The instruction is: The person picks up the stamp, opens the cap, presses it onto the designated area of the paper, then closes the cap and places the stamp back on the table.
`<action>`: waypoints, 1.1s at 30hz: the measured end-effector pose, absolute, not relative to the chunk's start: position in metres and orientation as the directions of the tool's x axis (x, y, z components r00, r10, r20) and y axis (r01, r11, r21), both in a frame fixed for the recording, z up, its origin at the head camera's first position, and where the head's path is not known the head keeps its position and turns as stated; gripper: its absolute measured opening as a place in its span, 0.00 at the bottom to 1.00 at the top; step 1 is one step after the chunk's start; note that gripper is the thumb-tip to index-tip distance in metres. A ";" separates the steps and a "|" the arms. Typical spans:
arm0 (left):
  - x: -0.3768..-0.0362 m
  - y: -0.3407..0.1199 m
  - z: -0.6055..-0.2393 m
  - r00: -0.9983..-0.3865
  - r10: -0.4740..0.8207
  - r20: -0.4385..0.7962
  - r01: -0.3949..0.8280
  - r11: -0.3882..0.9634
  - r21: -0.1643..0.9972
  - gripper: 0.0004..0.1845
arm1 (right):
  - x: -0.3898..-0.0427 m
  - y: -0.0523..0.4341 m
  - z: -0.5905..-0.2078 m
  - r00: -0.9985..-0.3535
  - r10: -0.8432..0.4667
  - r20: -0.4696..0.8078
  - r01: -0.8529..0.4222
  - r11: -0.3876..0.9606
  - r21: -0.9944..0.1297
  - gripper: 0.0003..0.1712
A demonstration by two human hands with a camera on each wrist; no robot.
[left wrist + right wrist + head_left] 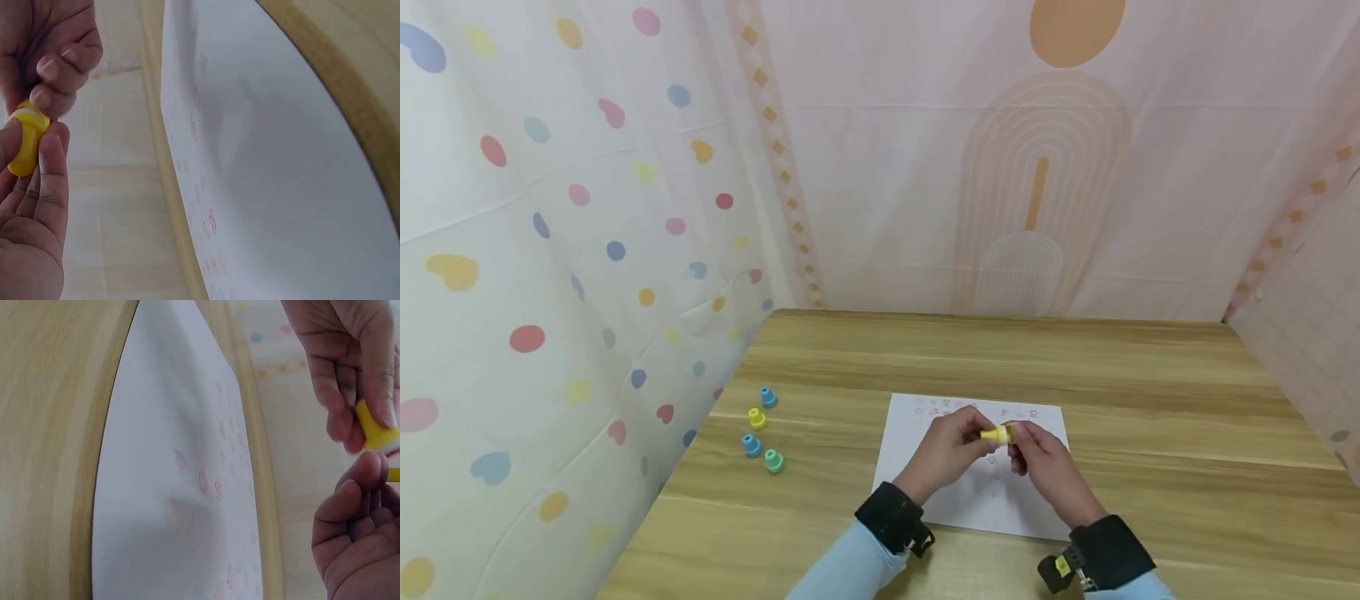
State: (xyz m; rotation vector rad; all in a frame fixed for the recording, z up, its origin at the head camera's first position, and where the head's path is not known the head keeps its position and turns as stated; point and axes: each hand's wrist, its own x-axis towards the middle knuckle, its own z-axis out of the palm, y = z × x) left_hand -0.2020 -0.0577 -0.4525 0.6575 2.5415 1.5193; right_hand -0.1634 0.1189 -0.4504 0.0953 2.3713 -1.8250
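We see a small yellow plastic stamp (pixel 997 434) held up in the air between two hands, just above a white sheet of paper (pixel 977 500) that lies flat on a light wooden table (pixel 1150 400).

The stamp lies on its side. Its long way runs left to right, from one hand to the other. The left hand (pixel 947 446) pinches the left end with the tips of its thumb and fingers (pixel 53 169). In the left wrist view that end looks like a round yellow cap, and the fingers curl close around it. The right hand (pixel 1037 454) pinches the other end. In the right wrist view we see a pale ring on the stamp near the right fingertips (pixel 369 472), but we cannot tell if it is a seam between two parts.

So both hands hold on, one at each end, and neither one is nearer than the other. The stamp sits right in the middle between them.

The paper has faint little pink marks (pixel 209 481) on it, mostly along its far edge.

Off to the left on the table stand four more small stamps close together: a blue one (pixel 767 397), a yellow one (pixel 757 418), another blue one (pixel 751 445) and a green one (pixel 773 461). They are well apart from both hands, and nearer to the left hand.
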 end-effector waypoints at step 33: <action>-0.239 -0.126 -0.463 -0.883 0.469 -0.012 0.465 0.879 0.105 0.03 | -0.160 0.141 -0.451 -0.979 0.053 -0.195 0.202 0.230 -0.952 0.25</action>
